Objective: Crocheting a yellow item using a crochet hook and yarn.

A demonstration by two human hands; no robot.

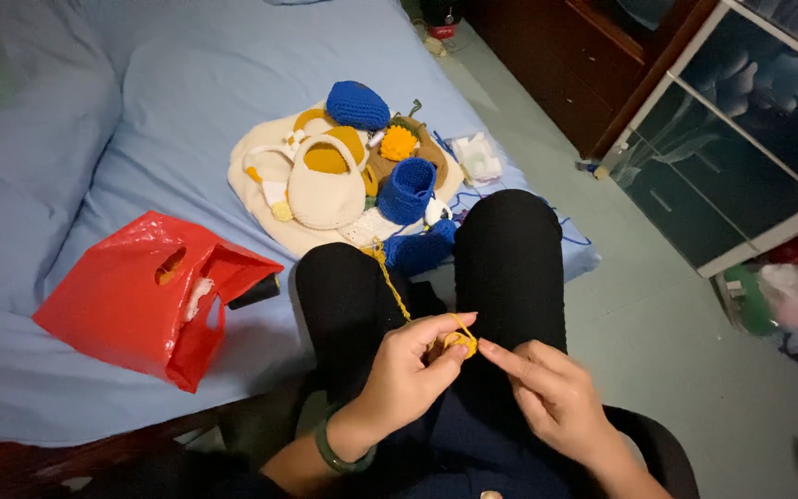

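Left hand (pixel 408 370): fingers curled, thumb and forefinger pinched on a small yellow crochet piece (pixel 460 343) held above the lap. Green bangle (pixel 339 453) on that wrist. Right hand (pixel 551 393): loosely closed, forefinger extended to touch the piece from the right; a hook, if present, cannot be made out. Yellow yarn (pixel 392 282) runs from the piece up over the left knee to the bed (pixel 94 139). Legs in black, knees resting against the bed edge.

On the bed, beyond the knees: cream cloth (pixel 256 171) carrying crochet items, namely a cream bag (pixel 325 189), blue cap (pixel 357 103), blue cup (pixel 408 189), and yellow flower (pixel 399 143). Red plastic bag (pixel 140 296) lies left of the knees, well apart from the cloth. Glass-fronted cabinet (pixel 741 139) stands on the floor at right.
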